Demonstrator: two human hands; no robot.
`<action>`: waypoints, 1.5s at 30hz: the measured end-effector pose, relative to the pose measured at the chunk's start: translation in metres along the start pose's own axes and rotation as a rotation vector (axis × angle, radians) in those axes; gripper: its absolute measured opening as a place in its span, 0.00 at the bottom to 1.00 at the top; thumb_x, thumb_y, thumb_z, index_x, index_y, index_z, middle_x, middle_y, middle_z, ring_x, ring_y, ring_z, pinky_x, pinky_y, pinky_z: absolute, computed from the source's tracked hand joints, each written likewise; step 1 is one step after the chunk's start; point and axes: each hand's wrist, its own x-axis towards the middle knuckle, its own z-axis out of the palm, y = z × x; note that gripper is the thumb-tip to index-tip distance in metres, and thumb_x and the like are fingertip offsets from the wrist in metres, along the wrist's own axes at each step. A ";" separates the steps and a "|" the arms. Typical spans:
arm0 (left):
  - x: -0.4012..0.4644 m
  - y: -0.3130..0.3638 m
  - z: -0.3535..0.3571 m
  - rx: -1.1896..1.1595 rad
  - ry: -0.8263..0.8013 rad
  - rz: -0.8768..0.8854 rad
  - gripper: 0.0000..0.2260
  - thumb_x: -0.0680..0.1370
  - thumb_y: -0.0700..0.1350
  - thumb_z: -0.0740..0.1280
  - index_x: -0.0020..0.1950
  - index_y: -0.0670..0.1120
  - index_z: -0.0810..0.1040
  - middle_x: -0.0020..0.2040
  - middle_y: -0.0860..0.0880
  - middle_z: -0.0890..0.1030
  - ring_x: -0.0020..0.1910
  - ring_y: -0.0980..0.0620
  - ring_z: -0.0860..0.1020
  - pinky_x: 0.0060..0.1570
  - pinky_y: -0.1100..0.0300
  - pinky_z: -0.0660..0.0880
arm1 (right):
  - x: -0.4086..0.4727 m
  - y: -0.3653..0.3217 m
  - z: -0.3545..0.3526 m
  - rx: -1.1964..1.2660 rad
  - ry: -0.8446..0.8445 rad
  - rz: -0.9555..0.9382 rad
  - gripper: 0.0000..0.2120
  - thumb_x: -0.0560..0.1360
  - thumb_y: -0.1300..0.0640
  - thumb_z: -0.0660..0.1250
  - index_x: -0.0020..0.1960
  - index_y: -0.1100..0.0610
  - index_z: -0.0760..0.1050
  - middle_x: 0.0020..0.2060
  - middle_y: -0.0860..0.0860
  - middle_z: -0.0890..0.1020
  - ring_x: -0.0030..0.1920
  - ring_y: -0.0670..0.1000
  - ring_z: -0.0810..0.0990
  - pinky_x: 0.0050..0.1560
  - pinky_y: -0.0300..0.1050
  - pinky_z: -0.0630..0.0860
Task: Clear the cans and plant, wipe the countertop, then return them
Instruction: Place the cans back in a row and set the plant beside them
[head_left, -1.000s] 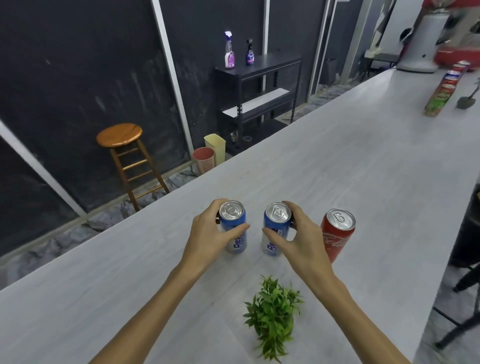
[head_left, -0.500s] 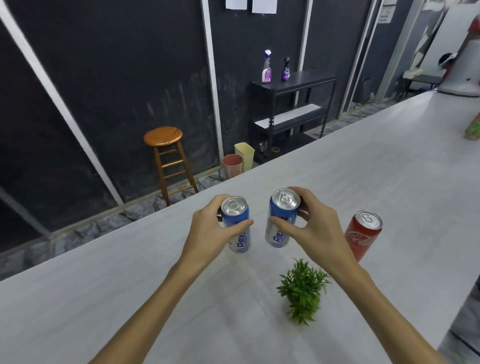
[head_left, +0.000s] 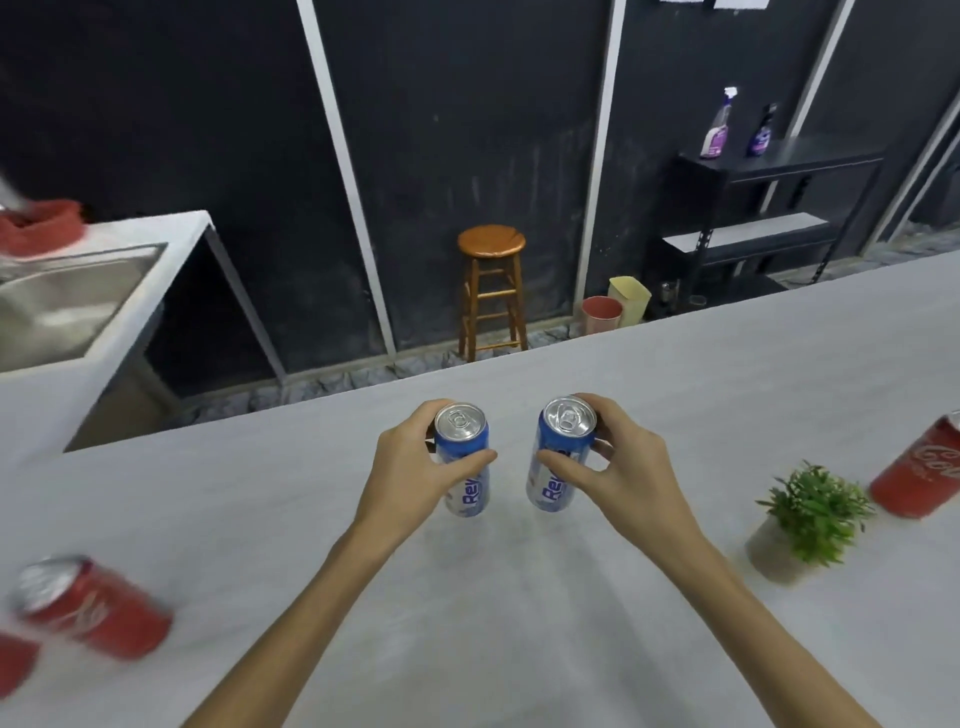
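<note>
My left hand (head_left: 415, 473) grips a blue and white can (head_left: 465, 462) and my right hand (head_left: 618, 467) grips a second blue can (head_left: 558, 457); both cans are upright, held just above the pale countertop (head_left: 493, 597). A small green plant (head_left: 808, 514) in a pale pot stands on the counter to the right. Beyond it a red cola can (head_left: 924, 473) stands at the right edge of the view. Another red can (head_left: 88, 605), blurred, stands at the lower left, with a further red shape (head_left: 15, 665) cut off at the corner.
A steel sink (head_left: 62, 301) is set in the counter's left wing, with a red cloth (head_left: 39, 226) behind it. Past the counter stand a wooden stool (head_left: 491, 291), two small bins (head_left: 615, 306) and a black shelf (head_left: 763, 208) with spray bottles.
Both hands have lifted the blue cans and carried them left along the counter. The view swung left, so the plant and red can now lie to the right, and the sink came into view.
</note>
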 end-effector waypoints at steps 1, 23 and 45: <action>-0.010 -0.009 -0.013 0.006 0.017 -0.014 0.26 0.69 0.54 0.80 0.65 0.55 0.76 0.58 0.61 0.80 0.53 0.63 0.79 0.44 0.76 0.75 | -0.006 -0.005 0.015 0.011 -0.015 -0.008 0.30 0.72 0.57 0.80 0.71 0.53 0.73 0.65 0.49 0.82 0.64 0.50 0.80 0.67 0.47 0.80; -0.131 -0.118 -0.150 0.024 0.274 -0.134 0.23 0.69 0.53 0.82 0.60 0.54 0.79 0.52 0.63 0.83 0.53 0.62 0.80 0.50 0.68 0.77 | -0.058 -0.059 0.196 0.065 -0.218 -0.193 0.28 0.72 0.57 0.81 0.68 0.52 0.75 0.58 0.43 0.83 0.59 0.46 0.81 0.61 0.32 0.77; -0.132 -0.127 -0.136 -0.068 0.297 -0.105 0.25 0.72 0.52 0.79 0.65 0.56 0.74 0.57 0.66 0.81 0.59 0.66 0.78 0.52 0.74 0.74 | -0.049 -0.045 0.189 0.097 -0.239 -0.134 0.30 0.74 0.58 0.79 0.71 0.46 0.70 0.59 0.38 0.81 0.61 0.41 0.81 0.62 0.33 0.77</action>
